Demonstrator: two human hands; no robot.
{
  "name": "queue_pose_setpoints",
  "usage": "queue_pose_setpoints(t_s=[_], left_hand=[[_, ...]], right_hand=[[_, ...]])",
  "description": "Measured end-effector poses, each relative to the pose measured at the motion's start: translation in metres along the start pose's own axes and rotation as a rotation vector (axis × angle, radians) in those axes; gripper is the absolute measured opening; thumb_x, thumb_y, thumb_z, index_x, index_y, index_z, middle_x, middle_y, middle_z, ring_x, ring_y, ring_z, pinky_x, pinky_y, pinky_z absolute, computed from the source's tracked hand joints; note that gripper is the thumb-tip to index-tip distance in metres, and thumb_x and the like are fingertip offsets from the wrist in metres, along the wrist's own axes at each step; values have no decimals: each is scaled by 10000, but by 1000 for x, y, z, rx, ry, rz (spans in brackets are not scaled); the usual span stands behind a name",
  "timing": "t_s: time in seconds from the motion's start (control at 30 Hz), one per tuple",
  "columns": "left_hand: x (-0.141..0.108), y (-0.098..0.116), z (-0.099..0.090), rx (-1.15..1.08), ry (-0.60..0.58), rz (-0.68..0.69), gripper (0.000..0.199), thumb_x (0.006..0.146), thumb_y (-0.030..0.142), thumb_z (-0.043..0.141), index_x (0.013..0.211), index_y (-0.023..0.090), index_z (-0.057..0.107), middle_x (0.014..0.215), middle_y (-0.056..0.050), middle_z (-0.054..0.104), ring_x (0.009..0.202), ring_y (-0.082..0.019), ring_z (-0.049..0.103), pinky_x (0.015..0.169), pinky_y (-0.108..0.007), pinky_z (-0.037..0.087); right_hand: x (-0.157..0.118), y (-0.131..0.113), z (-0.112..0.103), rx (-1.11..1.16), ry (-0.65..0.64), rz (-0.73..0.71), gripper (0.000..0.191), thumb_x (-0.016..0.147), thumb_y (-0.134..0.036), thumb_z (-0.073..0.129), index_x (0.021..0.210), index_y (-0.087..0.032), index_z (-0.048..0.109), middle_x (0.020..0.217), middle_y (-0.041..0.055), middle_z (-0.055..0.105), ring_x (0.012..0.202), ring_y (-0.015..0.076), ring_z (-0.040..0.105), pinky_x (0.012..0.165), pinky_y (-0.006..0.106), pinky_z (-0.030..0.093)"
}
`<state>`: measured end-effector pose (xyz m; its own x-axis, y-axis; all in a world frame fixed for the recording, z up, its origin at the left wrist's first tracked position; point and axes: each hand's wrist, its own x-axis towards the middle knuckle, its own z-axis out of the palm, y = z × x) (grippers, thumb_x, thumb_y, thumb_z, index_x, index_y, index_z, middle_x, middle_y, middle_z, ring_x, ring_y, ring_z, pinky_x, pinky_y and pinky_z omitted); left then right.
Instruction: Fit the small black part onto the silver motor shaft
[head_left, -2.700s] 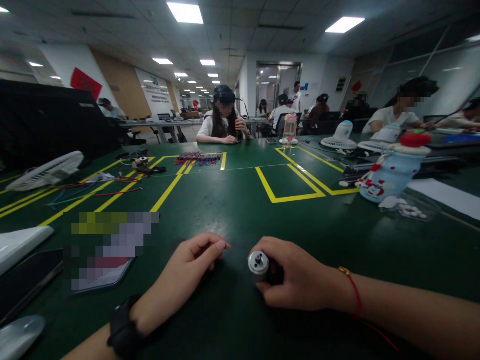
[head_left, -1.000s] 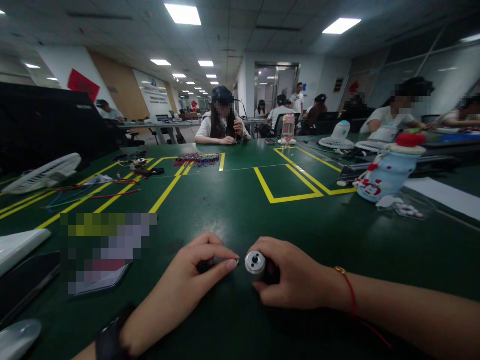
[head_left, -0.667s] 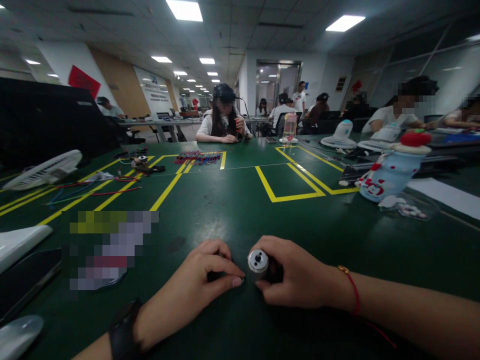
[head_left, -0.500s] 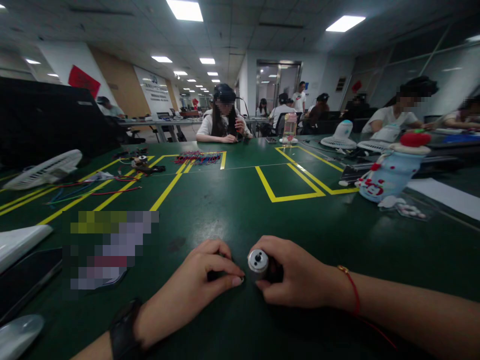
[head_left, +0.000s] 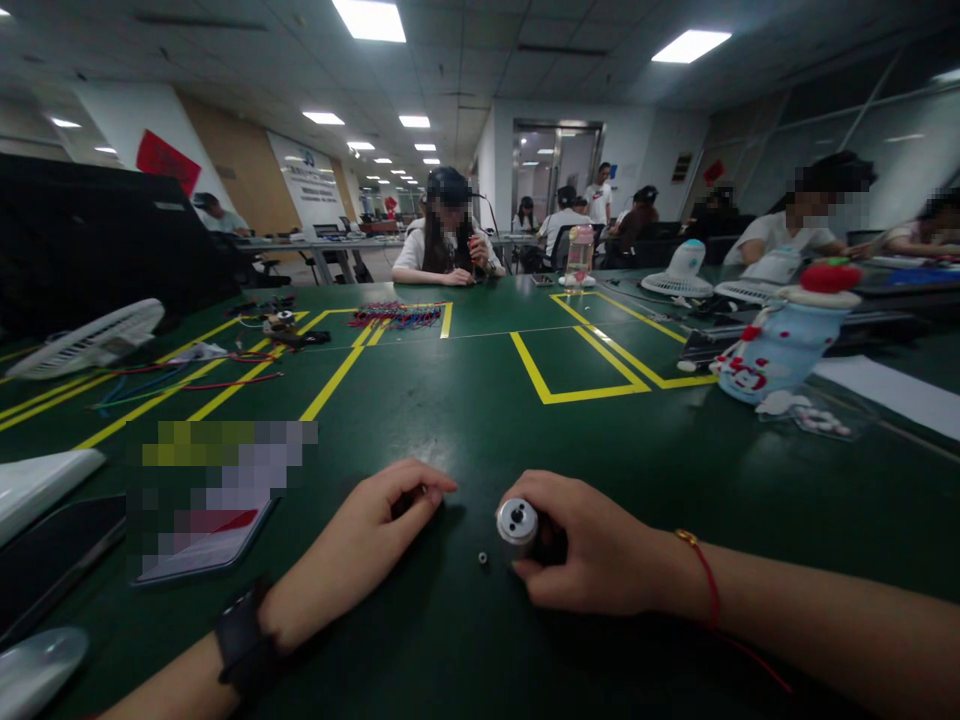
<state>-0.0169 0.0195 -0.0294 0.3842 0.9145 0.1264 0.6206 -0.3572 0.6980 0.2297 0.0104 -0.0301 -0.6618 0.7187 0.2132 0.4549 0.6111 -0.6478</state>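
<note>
My right hand (head_left: pixel 581 545) is wrapped round a silvery metal cylinder (head_left: pixel 517 520) standing upright at the table; its round top shows a dark centre hole and smaller holes beside it. Just left of the cylinder, a tiny metal ring-like part (head_left: pixel 483 558) lies alone on the green table. My left hand (head_left: pixel 390 515) is low over the table, farther left and a little behind that part, apart from it. Its fingers stretch loosely forward with the thumb close to them, and I see nothing held. A dark watch is on the left wrist, a red cord on the right.
A phone-like flat item (head_left: pixel 217 555), partly blurred out, lies left, near a white mouse (head_left: pixel 41 665). Wires (head_left: pixel 397 316) and yellow tape marks (head_left: pixel 596 394) are farther off. A blue bottle (head_left: pixel 784 345) stands right. Across the table sits a person (head_left: pixel 450 235).
My left hand has let go of the tiny metal part and drawn back up and left, so the part now shows on the table. My right hand and the cylinder stay put.
</note>
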Motion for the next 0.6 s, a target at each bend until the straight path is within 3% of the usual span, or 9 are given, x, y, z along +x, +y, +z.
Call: queue_pose_setpoints(t_s=[0.4,0.6], left_hand=[[-1,2,2,73,-49,73,249,847,94,464,963,221,644,970,-20,613,883,-188,581,788,-316,462],[-8,13,-1,66,-189,152,232,755,125,637,953,244,628,1103,-8,557,1036,-208,523,909,-344,418]], right_hand=[[-1,0,0,18,4,-10,294,653,-167,652,932,-178,560,859,15,554,683,136,478,583,243,387],[-1,0,1,21,4,-11,294,657,-168,652,936,-179,563,855,10,556,667,130,477,573,243,380]])
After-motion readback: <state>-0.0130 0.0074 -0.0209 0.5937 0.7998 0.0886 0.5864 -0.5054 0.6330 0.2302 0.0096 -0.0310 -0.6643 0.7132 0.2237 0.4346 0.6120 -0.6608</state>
